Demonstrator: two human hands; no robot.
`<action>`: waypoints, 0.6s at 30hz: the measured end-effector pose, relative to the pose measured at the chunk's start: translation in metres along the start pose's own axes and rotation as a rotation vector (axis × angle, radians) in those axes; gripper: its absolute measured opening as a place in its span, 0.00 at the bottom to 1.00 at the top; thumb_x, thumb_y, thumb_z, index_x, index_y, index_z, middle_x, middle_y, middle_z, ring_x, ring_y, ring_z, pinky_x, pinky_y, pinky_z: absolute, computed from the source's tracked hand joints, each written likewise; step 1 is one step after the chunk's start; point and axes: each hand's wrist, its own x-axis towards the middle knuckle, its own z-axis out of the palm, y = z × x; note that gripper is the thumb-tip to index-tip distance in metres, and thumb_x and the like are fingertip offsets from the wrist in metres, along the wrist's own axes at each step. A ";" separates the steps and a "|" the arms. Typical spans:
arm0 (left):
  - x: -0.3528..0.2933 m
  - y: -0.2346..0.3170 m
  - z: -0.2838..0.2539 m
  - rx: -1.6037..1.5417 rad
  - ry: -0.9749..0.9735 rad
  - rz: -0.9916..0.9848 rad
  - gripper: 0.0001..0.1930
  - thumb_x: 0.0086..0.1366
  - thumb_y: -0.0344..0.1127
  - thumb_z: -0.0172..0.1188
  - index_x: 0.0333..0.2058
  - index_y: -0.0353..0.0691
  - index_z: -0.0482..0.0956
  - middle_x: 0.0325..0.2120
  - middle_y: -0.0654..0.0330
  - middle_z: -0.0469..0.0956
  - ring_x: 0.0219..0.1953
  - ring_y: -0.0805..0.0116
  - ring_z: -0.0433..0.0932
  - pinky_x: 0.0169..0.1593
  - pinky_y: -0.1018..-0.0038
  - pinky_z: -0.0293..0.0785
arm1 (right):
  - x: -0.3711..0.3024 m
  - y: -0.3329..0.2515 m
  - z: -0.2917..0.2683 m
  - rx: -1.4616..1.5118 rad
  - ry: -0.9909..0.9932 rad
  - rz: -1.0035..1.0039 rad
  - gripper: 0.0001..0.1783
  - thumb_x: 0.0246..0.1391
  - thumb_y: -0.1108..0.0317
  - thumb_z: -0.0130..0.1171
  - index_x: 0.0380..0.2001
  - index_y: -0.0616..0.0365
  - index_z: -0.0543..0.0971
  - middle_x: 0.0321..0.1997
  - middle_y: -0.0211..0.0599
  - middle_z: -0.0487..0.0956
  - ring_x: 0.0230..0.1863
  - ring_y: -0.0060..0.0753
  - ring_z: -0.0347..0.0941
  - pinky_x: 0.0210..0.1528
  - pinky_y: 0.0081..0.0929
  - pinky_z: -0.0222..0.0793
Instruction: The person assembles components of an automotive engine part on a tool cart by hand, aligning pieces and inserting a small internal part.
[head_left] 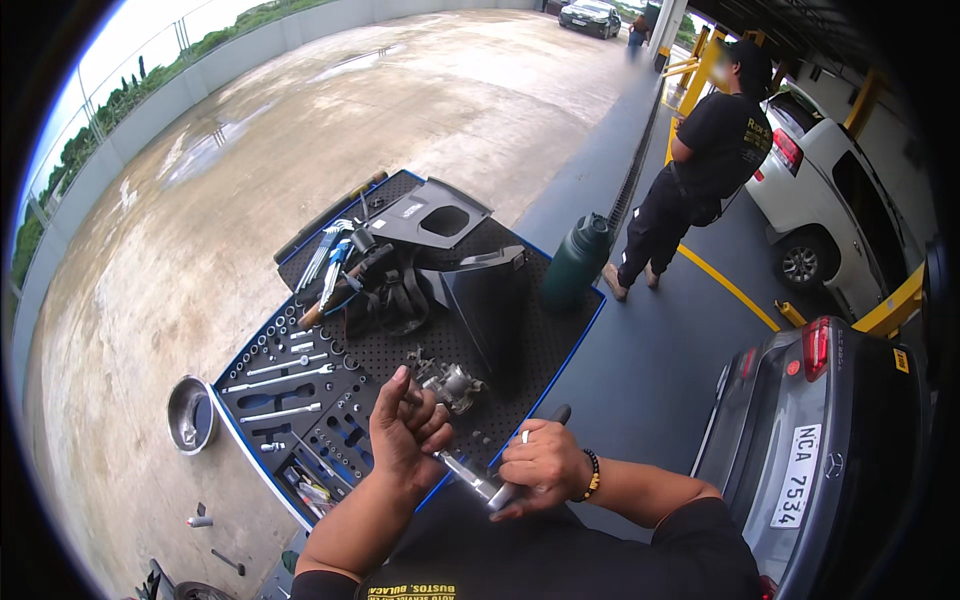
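A ratchet wrench is in the person's right hand, whose fingers grasp its handle, just in front of the person's body; clock directions run from this wrench, twelve at the top of the view. A shiny metal bar leads from its head toward ten o'clock, ending at the left hand, which is curled with the thumb up; I cannot tell whether it grips the bar. Just beyond, at eleven, a small metal engine part sits on the black table mat. Sockets and wrenches fill a tool tray at ten, and a dark plastic panel lies at twelve. A green bottle stands near one. Farther out are a metal bowl between nine and ten, a dark car at three and another person at one.
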 end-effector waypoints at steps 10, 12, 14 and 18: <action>-0.009 -0.024 0.000 0.082 -0.002 -0.122 0.20 0.69 0.47 0.61 0.20 0.52 0.64 0.11 0.74 0.50 0.12 0.81 0.45 0.13 0.81 0.43 | -0.027 -0.009 0.011 0.156 0.019 0.067 0.28 0.49 0.40 0.72 0.21 0.51 0.73 0.20 0.29 0.72 0.22 0.36 0.72 0.28 0.32 0.62; -0.014 -0.026 -0.004 0.119 -0.115 0.005 0.15 0.70 0.45 0.60 0.26 0.49 0.68 0.13 0.72 0.53 0.14 0.79 0.49 0.16 0.79 0.50 | -0.035 -0.003 0.023 0.266 0.078 0.128 0.27 0.50 0.39 0.71 0.24 0.52 0.75 0.21 0.30 0.73 0.22 0.37 0.72 0.29 0.32 0.63; 0.007 -0.026 -0.014 0.124 -0.284 0.064 0.12 0.69 0.45 0.60 0.32 0.46 0.71 0.17 0.69 0.60 0.18 0.77 0.57 0.22 0.77 0.59 | -0.037 -0.001 0.026 0.472 0.197 0.296 0.27 0.54 0.43 0.70 0.37 0.58 0.80 0.22 0.34 0.76 0.23 0.42 0.73 0.30 0.34 0.68; 0.068 -0.007 -0.057 1.041 -0.354 0.492 0.26 0.61 0.39 0.65 0.57 0.39 0.71 0.46 0.52 0.75 0.49 0.58 0.76 0.56 0.63 0.72 | -0.055 0.022 0.028 0.950 0.417 0.513 0.35 0.67 0.43 0.57 0.54 0.71 0.79 0.30 0.33 0.82 0.27 0.18 0.73 0.31 0.19 0.68</action>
